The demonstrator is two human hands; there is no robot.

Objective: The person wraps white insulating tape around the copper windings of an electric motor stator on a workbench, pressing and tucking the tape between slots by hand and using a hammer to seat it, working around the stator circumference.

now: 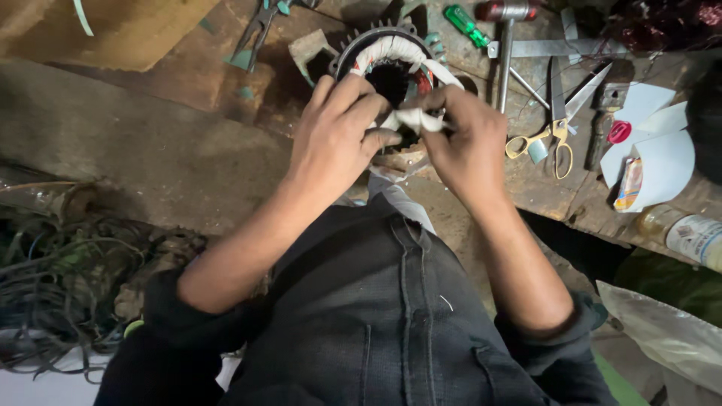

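Note:
A round motor stator (pixel 389 59) with finned metal housing stands on the wooden workbench (pixel 188 68) in front of me. Its coil ring is wrapped in white cloth tape. My left hand (pixel 335 135) rests on the near left rim of the stator, fingers curled over the winding. My right hand (pixel 466 139) pinches a strip of the white tape (pixel 416 118) at the near edge of the coil. Both hands meet over the stator's front, hiding its lower half.
Scissors with yellow handles (pixel 558 124), a hammer (pixel 507 37) and a green-handled screwdriver (pixel 466 25) lie right of the stator. Pliers (pixel 259 26) lie at the back left. White paper sheets (pixel 654 146) and a plastic bottle (pixel 688 234) sit far right. Tangled wires (pixel 60 278) pile at lower left.

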